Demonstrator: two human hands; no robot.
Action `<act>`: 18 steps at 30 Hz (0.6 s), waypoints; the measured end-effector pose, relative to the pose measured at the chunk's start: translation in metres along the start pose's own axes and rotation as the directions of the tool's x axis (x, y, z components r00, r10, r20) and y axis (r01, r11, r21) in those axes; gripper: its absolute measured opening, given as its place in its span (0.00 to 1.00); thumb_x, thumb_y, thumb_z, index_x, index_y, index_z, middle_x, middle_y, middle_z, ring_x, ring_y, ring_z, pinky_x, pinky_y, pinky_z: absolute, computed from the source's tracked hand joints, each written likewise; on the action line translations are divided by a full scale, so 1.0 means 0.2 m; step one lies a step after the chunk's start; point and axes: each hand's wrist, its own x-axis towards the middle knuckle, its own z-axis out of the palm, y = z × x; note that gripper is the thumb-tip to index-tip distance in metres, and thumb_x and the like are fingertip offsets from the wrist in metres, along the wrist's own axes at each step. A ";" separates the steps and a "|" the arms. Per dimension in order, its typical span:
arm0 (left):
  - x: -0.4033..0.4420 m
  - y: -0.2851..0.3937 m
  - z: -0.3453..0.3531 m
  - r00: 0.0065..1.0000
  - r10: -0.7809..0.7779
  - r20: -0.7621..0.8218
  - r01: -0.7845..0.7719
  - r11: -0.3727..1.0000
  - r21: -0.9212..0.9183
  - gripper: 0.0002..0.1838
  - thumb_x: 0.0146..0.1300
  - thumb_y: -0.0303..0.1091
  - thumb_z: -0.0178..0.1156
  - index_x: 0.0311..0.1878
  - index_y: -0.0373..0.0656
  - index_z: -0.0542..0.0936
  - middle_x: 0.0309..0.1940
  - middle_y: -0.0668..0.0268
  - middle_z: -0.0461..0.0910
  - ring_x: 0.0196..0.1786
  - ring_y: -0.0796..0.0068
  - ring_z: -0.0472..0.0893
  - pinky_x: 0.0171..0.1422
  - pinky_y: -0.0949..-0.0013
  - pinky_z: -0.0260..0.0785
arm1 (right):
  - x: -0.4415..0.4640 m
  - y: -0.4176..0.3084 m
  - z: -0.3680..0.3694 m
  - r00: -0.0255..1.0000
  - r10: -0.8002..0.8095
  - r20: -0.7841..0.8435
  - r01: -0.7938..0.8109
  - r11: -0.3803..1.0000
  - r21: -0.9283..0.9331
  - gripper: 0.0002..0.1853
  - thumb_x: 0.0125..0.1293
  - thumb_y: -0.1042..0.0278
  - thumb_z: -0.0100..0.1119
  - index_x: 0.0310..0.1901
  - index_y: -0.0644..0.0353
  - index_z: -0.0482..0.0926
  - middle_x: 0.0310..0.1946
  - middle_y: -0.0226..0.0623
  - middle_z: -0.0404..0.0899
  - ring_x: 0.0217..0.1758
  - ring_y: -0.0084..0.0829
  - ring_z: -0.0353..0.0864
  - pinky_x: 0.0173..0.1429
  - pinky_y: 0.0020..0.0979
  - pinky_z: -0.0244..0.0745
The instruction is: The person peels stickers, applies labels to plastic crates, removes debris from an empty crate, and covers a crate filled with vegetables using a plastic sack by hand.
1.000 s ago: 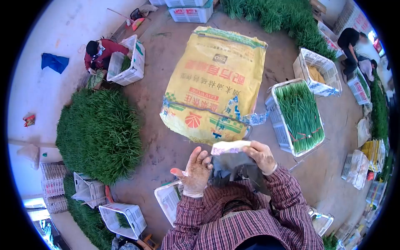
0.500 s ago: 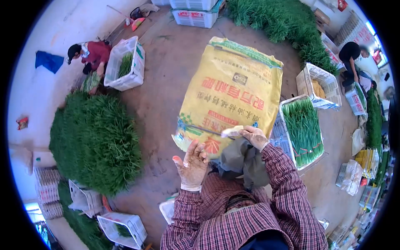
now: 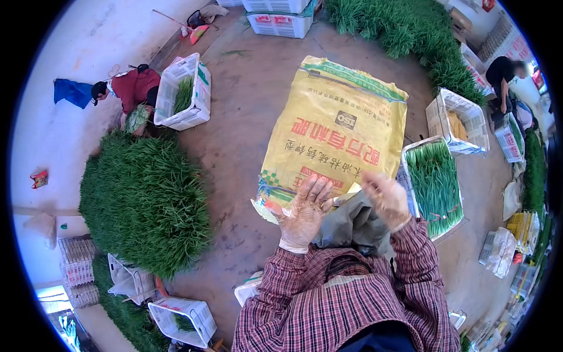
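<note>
My left hand [image 3: 304,216], in a thin, stained glove, is raised with its palm showing and fingers spread. A small white piece sits at its thumb. My right hand [image 3: 387,200] is to its right, curled and blurred by motion; whether it holds something cannot be made out. Between the hands is a pale strip [image 3: 353,190], partly hidden by the left fingers. Below it a dark grey sheet [image 3: 353,225] lies crumpled over my lap. A yellow printed sack [image 3: 337,129] lies flat on the floor in front of me.
Green stalks fill a white crate [image 3: 434,182] at right; a crate with yellow material [image 3: 457,122] is behind it. A large green heap [image 3: 143,202] lies at left. One person in red [image 3: 134,91] bends beside another crate [image 3: 183,94]; a person in black [image 3: 500,76] is far right.
My left hand has moved right and up, closer to the pale strip. My right hand has shifted right and now blurs. The person in red has bent forward, and the view has shifted.
</note>
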 end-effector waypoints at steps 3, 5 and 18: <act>0.03 -0.09 0.05 1.000 0.021 -0.012 -0.020 0.995 0.096 0.64 0.52 0.86 0.40 0.76 0.36 0.55 0.75 0.51 0.58 0.78 0.53 0.54 0.81 0.50 0.45 | 0.03 -0.25 -0.03 0.951 -0.299 0.082 0.284 0.946 0.158 0.15 0.59 0.66 0.65 0.49 0.52 0.82 0.36 0.33 0.84 0.36 0.36 0.84 0.37 0.34 0.80; 0.05 -0.14 0.07 0.999 0.031 0.005 -0.032 0.984 0.177 0.64 0.53 0.86 0.37 0.76 0.36 0.53 0.75 0.50 0.55 0.79 0.50 0.51 0.82 0.48 0.40 | 0.04 -0.32 -0.01 0.914 -0.388 0.117 0.372 0.918 0.135 0.15 0.58 0.62 0.68 0.46 0.55 0.83 0.37 0.33 0.85 0.34 0.37 0.85 0.36 0.34 0.79; 0.08 -0.31 0.13 0.993 -0.095 -0.065 0.104 0.985 0.141 0.66 0.46 0.89 0.38 0.72 0.35 0.62 0.71 0.51 0.64 0.76 0.50 0.57 0.82 0.50 0.42 | -0.03 -0.23 0.10 0.859 -0.513 0.000 0.513 0.858 0.025 0.18 0.55 0.69 0.58 0.50 0.47 0.81 0.34 0.24 0.81 0.32 0.27 0.82 0.34 0.32 0.76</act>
